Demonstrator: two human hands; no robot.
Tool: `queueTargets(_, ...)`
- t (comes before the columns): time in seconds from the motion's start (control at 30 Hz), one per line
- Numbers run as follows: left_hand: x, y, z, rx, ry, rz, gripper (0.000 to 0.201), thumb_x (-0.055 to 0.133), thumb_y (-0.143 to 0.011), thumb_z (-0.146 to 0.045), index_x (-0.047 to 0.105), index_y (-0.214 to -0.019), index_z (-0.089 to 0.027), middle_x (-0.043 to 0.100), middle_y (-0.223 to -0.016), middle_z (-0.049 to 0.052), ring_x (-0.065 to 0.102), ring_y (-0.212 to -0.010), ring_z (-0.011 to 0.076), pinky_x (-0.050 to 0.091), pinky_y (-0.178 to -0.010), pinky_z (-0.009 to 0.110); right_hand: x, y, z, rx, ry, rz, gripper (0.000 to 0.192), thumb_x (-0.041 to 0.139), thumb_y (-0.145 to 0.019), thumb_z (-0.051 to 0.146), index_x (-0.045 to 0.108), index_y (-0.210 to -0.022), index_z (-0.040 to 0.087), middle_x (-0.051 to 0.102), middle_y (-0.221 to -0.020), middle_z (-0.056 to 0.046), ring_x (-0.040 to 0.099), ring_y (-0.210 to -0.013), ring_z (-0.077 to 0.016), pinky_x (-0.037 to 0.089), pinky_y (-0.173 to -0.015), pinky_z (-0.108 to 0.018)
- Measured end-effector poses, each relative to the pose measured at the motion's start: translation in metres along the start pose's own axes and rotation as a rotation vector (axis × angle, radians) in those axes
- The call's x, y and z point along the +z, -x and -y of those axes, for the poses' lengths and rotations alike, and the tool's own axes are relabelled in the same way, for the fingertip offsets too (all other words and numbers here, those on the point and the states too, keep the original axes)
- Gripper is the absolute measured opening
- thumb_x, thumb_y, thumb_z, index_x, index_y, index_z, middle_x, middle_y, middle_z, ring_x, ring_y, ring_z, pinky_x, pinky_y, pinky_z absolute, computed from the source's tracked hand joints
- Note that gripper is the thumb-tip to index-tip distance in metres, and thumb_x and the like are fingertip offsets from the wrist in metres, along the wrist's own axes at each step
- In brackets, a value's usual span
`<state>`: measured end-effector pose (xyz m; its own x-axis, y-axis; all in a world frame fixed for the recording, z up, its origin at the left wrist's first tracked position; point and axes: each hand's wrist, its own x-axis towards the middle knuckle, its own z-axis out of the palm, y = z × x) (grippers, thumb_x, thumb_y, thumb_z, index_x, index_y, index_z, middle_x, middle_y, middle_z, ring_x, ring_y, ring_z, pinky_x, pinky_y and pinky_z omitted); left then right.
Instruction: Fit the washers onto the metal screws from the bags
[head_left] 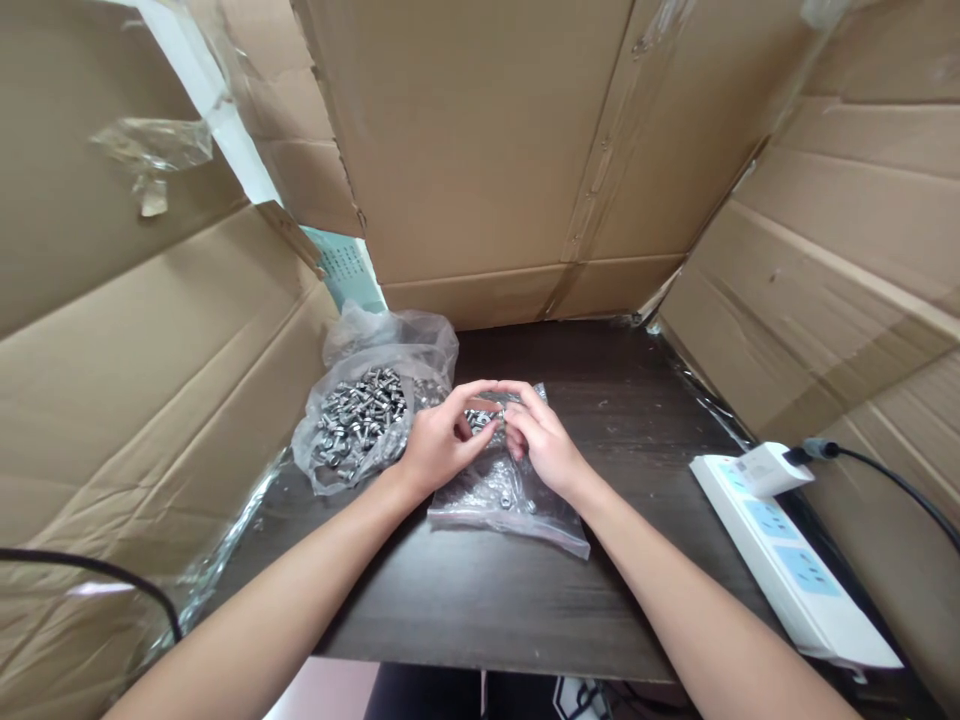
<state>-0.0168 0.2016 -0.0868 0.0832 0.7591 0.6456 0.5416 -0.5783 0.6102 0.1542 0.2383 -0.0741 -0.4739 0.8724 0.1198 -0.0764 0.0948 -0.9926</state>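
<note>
My left hand (444, 438) and my right hand (546, 440) meet at the fingertips above a clear zip bag (487, 497). Between them a small shiny metal part (500, 413) is pinched, too small to tell whether a bolt or a nut. Both hands are closed, thumbs and fingers bent toward each other. Under my hands, the zip bag lies flat with several small metal pieces inside, partly covered by my fingers. Close beside my left hand, an opened plastic bag (324, 402) holds a heap of metal bolts (364, 415).
Cardboard walls (487, 150) surround the dark wooden table (495, 600). At the right lies a white power strip (795, 560) with a plugged-in adapter (769, 468) and black cable (892, 480). Another black cable (97, 565) curves in at left.
</note>
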Motion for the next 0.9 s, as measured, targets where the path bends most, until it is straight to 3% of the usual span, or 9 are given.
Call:
queueTargets(0.1, 0.001, -0.002, 0.0, 0.095, -0.014, 0.029, 0.044, 0.066, -0.092, -0.016, 0.058, -0.136, -0.021, 0.077, -0.104, 0.003, 0.062, -0.054, 0.0053, 0.054, -0.059, 0.018, 0.0, -0.002, -0.001, 0.0, -0.028, -0.01, 0.032, 0.053, -0.089, 0.035, 0.056, -0.118, 0.022, 0.038, -0.054, 0.01, 0.036, -0.047, -0.0114, 0.032, -0.047, -0.025)
queueTargets(0.2, 0.001, -0.004, 0.0, 0.181, 0.003, 0.077, 0.036, 0.067, -0.092, -0.018, 0.066, -0.127, -0.018, 0.072, -0.11, 0.008, 0.069, -0.076, 0.0119, 0.06, -0.074, 0.025, 0.0, -0.001, 0.0, -0.019, -0.01, -0.014, 0.032, 0.055, -0.088, 0.035, 0.056, -0.117, 0.021, 0.04, -0.057, 0.01, 0.035, -0.048, -0.0108, 0.032, -0.049, -0.026)
queueTargets(0.37, -0.009, -0.01, 0.002, 0.148, -0.05, 0.137, 0.016, 0.065, -0.096, -0.025, 0.072, -0.108, -0.018, 0.07, -0.096, 0.006, 0.068, -0.08, 0.0146, 0.058, -0.077, 0.028, -0.001, 0.003, 0.003, -0.079, 0.151, 0.002, 0.034, 0.049, -0.094, 0.036, 0.055, -0.123, 0.021, 0.047, -0.066, 0.006, 0.041, -0.055, -0.0126, 0.035, -0.054, -0.027)
queueTargets(0.5, -0.037, -0.019, 0.006, -0.007, -0.321, 0.177, 0.013, 0.065, -0.092, -0.028, 0.072, -0.095, -0.018, 0.069, -0.089, 0.006, 0.066, -0.077, 0.0178, 0.055, -0.075, 0.03, -0.006, 0.005, 0.004, -0.177, 0.417, -0.056, 0.032, 0.048, -0.098, 0.035, 0.056, -0.125, 0.021, 0.049, -0.07, 0.004, 0.048, -0.062, -0.015, 0.039, -0.063, -0.029)
queueTargets(0.6, -0.062, -0.025, 0.009, -0.263, -0.656, 0.062, 0.012, 0.066, -0.085, -0.029, 0.069, -0.08, -0.018, 0.068, -0.08, 0.008, 0.064, -0.075, 0.0238, 0.053, -0.072, 0.035, -0.008, 0.005, 0.002, -0.197, 0.574, -0.057, 0.029, 0.051, -0.097, 0.032, 0.059, -0.123, 0.022, 0.052, -0.071, 0.004, 0.052, -0.064, -0.0158, 0.04, -0.065, -0.03)
queueTargets(0.7, -0.077, -0.028, 0.01, -0.431, -0.899, -0.042, 0.015, 0.065, -0.083, -0.03, 0.072, -0.088, -0.018, 0.069, -0.095, 0.014, 0.065, -0.092, 0.0337, 0.054, -0.08, 0.042, -0.008, 0.004, 0.0, -0.188, 0.698, -0.043, 0.025, 0.053, -0.095, 0.029, 0.062, -0.118, 0.023, 0.056, -0.071, 0.003, 0.055, -0.066, -0.0172, 0.04, -0.065, -0.03)
queueTargets(0.8, -0.072, -0.027, 0.008, -0.35, -0.925, -0.029, 0.034, 0.062, -0.082, -0.025, 0.07, -0.114, -0.015, 0.067, -0.116, 0.017, 0.061, -0.11, 0.0384, 0.051, -0.094, 0.05, -0.007, 0.004, -0.002, -0.205, 0.835, -0.051, 0.02, 0.053, -0.095, 0.026, 0.067, -0.108, 0.023, 0.064, -0.08, -0.001, 0.059, -0.076, -0.02, 0.043, -0.072, -0.033)
queueTargets(0.9, -0.052, -0.023, 0.007, -0.183, -0.717, 0.168, 0.028, 0.06, -0.086, -0.021, 0.071, -0.111, -0.017, 0.07, -0.11, 0.012, 0.064, -0.106, 0.0309, 0.051, -0.098, 0.045, -0.009, 0.003, -0.004, -0.272, 0.998, -0.047, 0.019, 0.052, -0.095, 0.022, 0.071, -0.099, 0.02, 0.069, -0.098, -0.008, 0.06, -0.095, -0.0249, 0.047, -0.086, -0.038)
